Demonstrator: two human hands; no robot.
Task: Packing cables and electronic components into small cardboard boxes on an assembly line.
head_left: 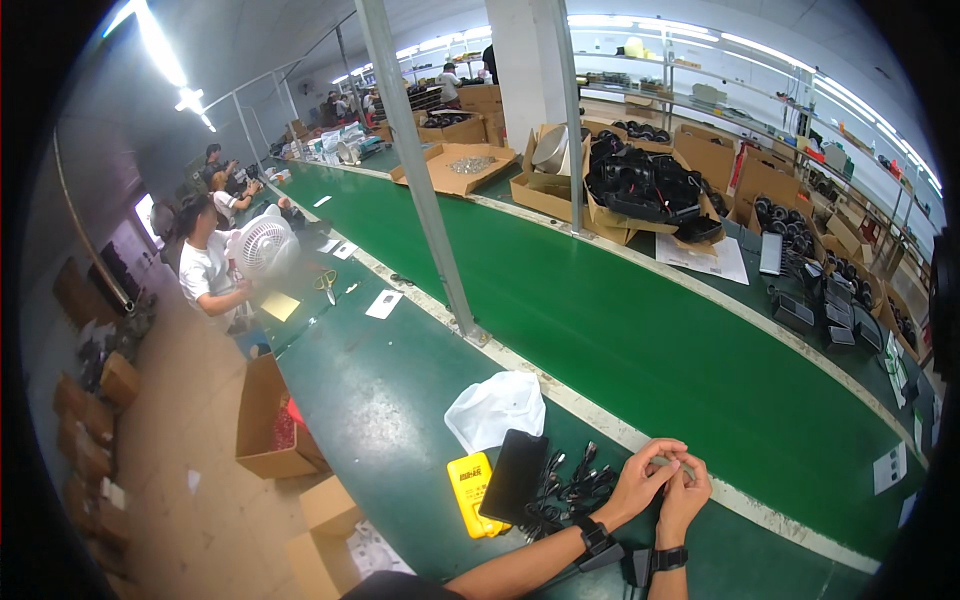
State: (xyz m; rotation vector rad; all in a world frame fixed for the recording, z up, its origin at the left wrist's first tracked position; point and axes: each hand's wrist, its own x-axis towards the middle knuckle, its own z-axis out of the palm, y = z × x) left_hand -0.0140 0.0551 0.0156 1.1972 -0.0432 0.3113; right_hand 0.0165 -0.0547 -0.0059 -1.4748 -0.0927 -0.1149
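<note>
My left hand (638,484) and my right hand (684,497) meet near the belt-side edge of the green bench, fingers curled and fingertips touching. Whatever they may hold is too small or hidden to make out. Both wrists wear black straps. Just left of the hands lies a tangle of black cables (588,486) with plugs. Beside it rests a dark flat device with a screen-like face (516,474), partly over a yellow case or pack (470,492). Behind these a crumpled white plastic bag (497,408) sits on the bench.
A green conveyor belt (560,330) runs past the bench, with a metal post (425,190) at its near edge. Cartons of black parts (655,185) stand across it. Cardboard boxes (270,420) flank the left side. Farther along, a person (205,260) handles a white fan (265,245).
</note>
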